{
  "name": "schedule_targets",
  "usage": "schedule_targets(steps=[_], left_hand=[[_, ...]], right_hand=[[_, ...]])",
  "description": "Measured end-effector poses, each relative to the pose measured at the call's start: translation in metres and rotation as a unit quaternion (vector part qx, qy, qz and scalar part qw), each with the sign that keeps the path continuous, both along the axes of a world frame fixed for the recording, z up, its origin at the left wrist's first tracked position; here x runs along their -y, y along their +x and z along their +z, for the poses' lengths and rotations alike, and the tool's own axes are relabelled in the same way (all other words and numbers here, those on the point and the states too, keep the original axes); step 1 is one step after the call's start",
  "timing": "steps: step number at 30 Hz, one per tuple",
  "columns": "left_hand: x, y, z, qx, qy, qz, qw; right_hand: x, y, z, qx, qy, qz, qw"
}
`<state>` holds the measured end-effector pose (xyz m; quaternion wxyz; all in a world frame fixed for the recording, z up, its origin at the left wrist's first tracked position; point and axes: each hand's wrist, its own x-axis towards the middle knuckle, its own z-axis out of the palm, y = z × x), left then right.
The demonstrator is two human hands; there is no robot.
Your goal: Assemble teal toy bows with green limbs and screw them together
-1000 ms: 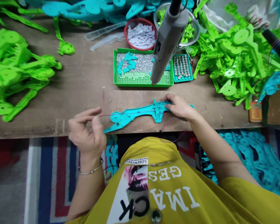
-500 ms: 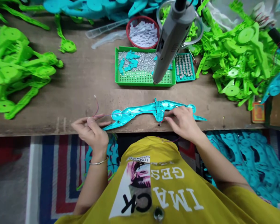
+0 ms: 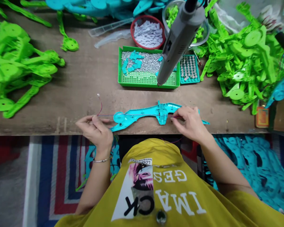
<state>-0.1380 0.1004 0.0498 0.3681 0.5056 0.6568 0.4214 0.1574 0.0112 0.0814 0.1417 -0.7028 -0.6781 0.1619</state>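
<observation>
A turquoise plastic bow-shaped shell lies near the table's front edge, its ribbed inner side up. A thin red and blue wire stretches along it between my two hands. My left hand, beside the shell's left end, pinches the wire between thumb and finger; a loose end with a small white tip curls up past the fingers. My right hand is over the shell's right part and pinches the wire's other side. It hides some of that end of the shell.
A grey electric screwdriver hangs over a green tray of screws and turquoise pieces. Behind stands a red basket of white parts. Bright green shells pile up at left and right. A small tray holds round metal pieces.
My right hand has pulled slightly right and the wire now runs straighter above the shell. The left hand has shifted a little right. The dark wire end near the shell's middle no longer shows.
</observation>
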Motion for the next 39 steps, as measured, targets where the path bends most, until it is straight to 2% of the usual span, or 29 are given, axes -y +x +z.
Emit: schedule_targets(steps=[4, 7, 10, 14, 17, 20, 22, 25, 29, 32, 34, 35, 37, 39], left_hand=[[-0.001, 0.005, -0.008, 0.016, -0.004, 0.008, 1.0], [-0.003, -0.004, -0.018, 0.025, 0.02, 0.03, 0.999], [-0.003, -0.017, -0.024, 0.062, 0.04, 0.046, 0.996], [0.001, -0.013, -0.023, 0.12, 0.014, 0.019, 0.992], [0.006, 0.003, -0.021, 0.158, -0.006, -0.023, 0.987], [0.009, 0.017, -0.021, 0.207, -0.027, -0.055, 0.977], [0.011, 0.023, -0.019, 0.232, -0.018, -0.057, 0.971], [0.012, 0.026, -0.012, 0.241, 0.056, -0.066, 0.967], [0.012, 0.02, 0.005, 0.161, 0.208, -0.119, 0.957], [0.013, 0.011, 0.009, 0.075, 0.274, -0.166, 0.944], [0.011, 0.004, 0.006, 0.056, 0.274, -0.2, 0.939], [0.007, 0.001, 0.003, 0.055, 0.262, -0.219, 0.938], [-0.005, -0.005, -0.002, 0.048, 0.224, -0.261, 0.938], [-0.024, -0.012, -0.005, -0.011, 0.197, -0.291, 0.936]], right_hand=[[-0.009, 0.011, -0.025, -0.02, 0.126, -0.018, 0.992], [-0.013, 0.012, -0.041, -0.04, 0.159, -0.014, 0.986], [-0.011, 0.015, -0.048, -0.02, 0.194, -0.017, 0.981], [0.0, 0.04, -0.055, 0.04, 0.212, 0.001, 0.976], [0.01, 0.072, -0.051, 0.055, 0.184, -0.003, 0.981], [0.009, 0.089, -0.024, 0.056, 0.117, 0.053, 0.99], [-0.001, 0.077, 0.0, 0.057, 0.114, 0.078, 0.989], [-0.025, 0.025, 0.023, -0.051, 0.137, 0.107, 0.983], [-0.055, -0.063, 0.016, -0.206, 0.064, 0.178, 0.96], [-0.069, -0.102, 0.006, -0.338, -0.049, 0.157, 0.927], [-0.073, -0.106, 0.004, -0.381, -0.092, 0.127, 0.911], [-0.074, -0.103, 0.004, -0.38, -0.093, 0.115, 0.913], [-0.075, -0.088, 0.001, -0.331, -0.055, 0.094, 0.937], [-0.073, -0.07, -0.005, -0.25, 0.017, 0.068, 0.966]])
